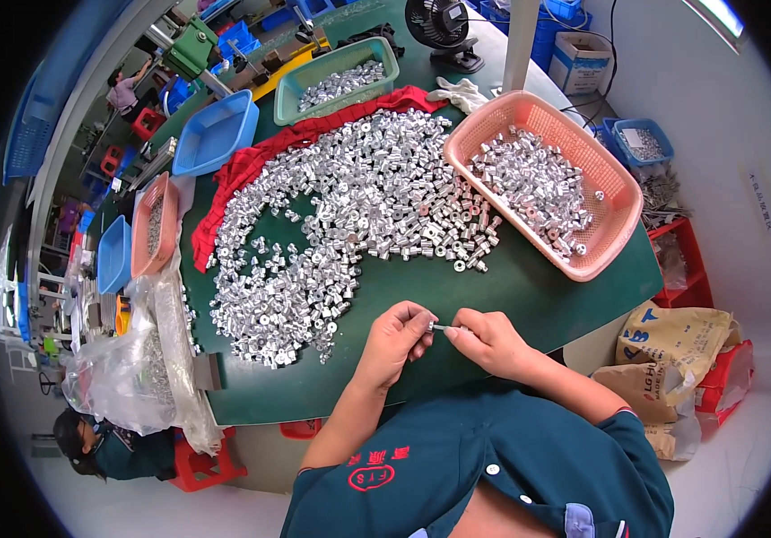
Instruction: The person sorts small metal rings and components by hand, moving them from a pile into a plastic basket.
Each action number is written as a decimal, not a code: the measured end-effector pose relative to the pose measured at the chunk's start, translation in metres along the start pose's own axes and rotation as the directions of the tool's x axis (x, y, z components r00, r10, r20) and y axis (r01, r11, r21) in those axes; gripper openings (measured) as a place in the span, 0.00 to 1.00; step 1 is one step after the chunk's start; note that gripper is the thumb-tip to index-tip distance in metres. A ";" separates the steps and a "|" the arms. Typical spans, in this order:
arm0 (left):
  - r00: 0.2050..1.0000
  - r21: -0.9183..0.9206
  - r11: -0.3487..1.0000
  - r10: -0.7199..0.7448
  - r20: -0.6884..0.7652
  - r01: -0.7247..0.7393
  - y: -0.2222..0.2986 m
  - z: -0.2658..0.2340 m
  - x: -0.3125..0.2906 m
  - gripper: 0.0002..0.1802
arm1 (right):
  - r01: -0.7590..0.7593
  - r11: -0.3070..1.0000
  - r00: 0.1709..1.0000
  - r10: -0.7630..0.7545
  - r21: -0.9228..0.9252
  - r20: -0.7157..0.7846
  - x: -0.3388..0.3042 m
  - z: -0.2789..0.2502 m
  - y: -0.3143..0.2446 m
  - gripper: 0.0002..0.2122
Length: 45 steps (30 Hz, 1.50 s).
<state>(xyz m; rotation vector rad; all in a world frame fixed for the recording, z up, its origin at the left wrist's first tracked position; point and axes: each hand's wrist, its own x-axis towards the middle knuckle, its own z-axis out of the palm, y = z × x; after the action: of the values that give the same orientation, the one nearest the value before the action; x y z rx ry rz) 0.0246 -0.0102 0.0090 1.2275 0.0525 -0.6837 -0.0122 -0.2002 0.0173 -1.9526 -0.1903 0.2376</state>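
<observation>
Close to the table's near edge, my two hands meet. My left hand [398, 341] is closed with the fingertips pinching a small silvery metal part [431, 326]. A thin greyish rod [440, 327] joins it from the other side, pinched by my right hand [491, 342] between thumb and fingers. Whether the rod sits inside the part or only touches it, I cannot tell. Beyond my hands, a wide pile of small silvery cylindrical metal parts [363, 193] spreads over the green table [385, 287]. More such parts lie in the pink basket [574, 260] on the right.
A red cloth [313, 133] borders the pile's far side. Around it stand a green bin [288, 103], a blue bin [215, 134], a white glove [459, 93] and a black fan [439, 25]. Clear plastic sheeting [134, 377] hangs at the left; another person [125, 448] sits below it. Sacks [663, 359] stand right.
</observation>
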 end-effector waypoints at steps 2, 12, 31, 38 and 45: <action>1.000 0.012 1.000 -0.004 0.005 0.004 0.000 0.000 0.000 0.09 | -0.020 1.000 0.999 0.021 -0.013 0.025 -0.001 -0.001 -0.001 0.15; 0.995 0.055 0.997 0.055 0.082 -0.060 -0.001 -0.001 -0.003 0.08 | -0.057 0.998 0.996 0.054 0.039 0.067 -0.004 -0.006 -0.007 0.15; 0.998 0.236 0.970 -0.060 0.020 0.054 0.007 0.015 -0.009 0.22 | 0.388 0.864 0.911 -0.413 -0.323 -0.011 -0.001 -0.009 0.002 0.10; 0.975 0.207 0.963 -0.199 0.101 0.175 0.011 0.008 -0.004 0.21 | 0.491 0.748 0.832 -0.555 -0.446 -0.015 -0.001 -0.007 0.002 0.09; 0.988 0.263 0.964 0.005 0.154 -0.046 -0.001 0.005 -0.004 0.18 | 0.223 0.948 0.964 -0.250 -0.227 -0.094 -0.007 0.000 0.006 0.09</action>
<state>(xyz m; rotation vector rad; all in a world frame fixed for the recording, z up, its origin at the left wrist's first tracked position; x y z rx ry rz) 0.0194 -0.0133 0.0111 1.4263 -0.1882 -0.7775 -0.0187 -0.2043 0.0126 -2.1278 -0.3812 -0.0639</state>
